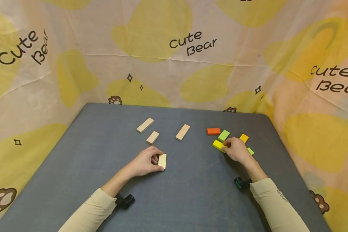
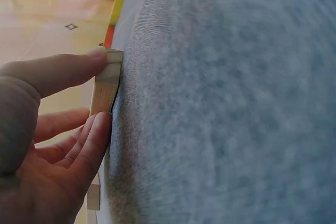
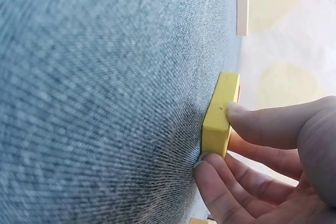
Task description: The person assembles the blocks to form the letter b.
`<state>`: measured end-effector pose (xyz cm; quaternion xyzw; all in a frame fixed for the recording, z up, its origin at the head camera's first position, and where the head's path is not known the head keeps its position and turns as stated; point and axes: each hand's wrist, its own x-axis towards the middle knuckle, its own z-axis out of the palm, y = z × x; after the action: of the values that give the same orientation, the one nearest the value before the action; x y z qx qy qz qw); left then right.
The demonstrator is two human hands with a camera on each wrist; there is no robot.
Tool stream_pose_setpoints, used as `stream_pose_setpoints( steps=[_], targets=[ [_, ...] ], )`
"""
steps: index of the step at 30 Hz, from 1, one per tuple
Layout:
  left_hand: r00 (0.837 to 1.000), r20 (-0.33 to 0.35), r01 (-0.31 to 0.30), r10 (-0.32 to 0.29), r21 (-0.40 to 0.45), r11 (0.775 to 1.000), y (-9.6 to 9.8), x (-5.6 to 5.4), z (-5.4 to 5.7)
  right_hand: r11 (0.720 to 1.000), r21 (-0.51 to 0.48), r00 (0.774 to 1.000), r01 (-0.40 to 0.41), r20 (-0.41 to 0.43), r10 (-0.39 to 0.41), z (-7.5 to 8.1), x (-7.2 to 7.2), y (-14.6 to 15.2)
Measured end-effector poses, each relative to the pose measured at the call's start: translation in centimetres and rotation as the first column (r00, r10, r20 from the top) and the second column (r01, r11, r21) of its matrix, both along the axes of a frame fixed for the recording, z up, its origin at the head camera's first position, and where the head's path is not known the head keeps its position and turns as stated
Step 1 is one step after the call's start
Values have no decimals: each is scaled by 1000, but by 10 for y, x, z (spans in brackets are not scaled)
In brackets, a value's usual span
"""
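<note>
At the middle of the table, my left hand [image 1: 145, 162] grips light wooden blocks [image 1: 162, 161] between thumb and fingers. A seam runs along them, and their end face [image 2: 112, 64] shows in the left wrist view, close over the cloth. Over on the right, my right hand [image 1: 236, 149] pinches a bright yellow block [image 1: 218, 145] that lies flat; its thumb is on the block's side and the fingertips are at the near end [image 3: 215, 140]. Just behind that block lies a green block [image 1: 224, 135], with an orange-red block [image 1: 213, 131] to its left.
Beyond my left hand lie a short wooden block [image 1: 152, 137] and a longer wooden block [image 1: 145, 125]. Another wooden block [image 1: 182, 132] is near the middle. An orange-yellow block [image 1: 244, 138] and a second green block [image 1: 250, 151] sit behind my right hand. Printed cloth [image 1: 174, 80] walls the grey table [image 1: 191, 199].
</note>
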<state>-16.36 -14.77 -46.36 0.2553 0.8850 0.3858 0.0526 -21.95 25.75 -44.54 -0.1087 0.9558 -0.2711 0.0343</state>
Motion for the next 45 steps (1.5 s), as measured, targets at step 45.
stream_pose_setpoints(
  steps=[45],
  targets=[
    [998, -36, -47, 47, 10, 999, -12, -7, 12, 986, -149, 995, 74, 80, -63, -7, -2, 13]
  ],
)
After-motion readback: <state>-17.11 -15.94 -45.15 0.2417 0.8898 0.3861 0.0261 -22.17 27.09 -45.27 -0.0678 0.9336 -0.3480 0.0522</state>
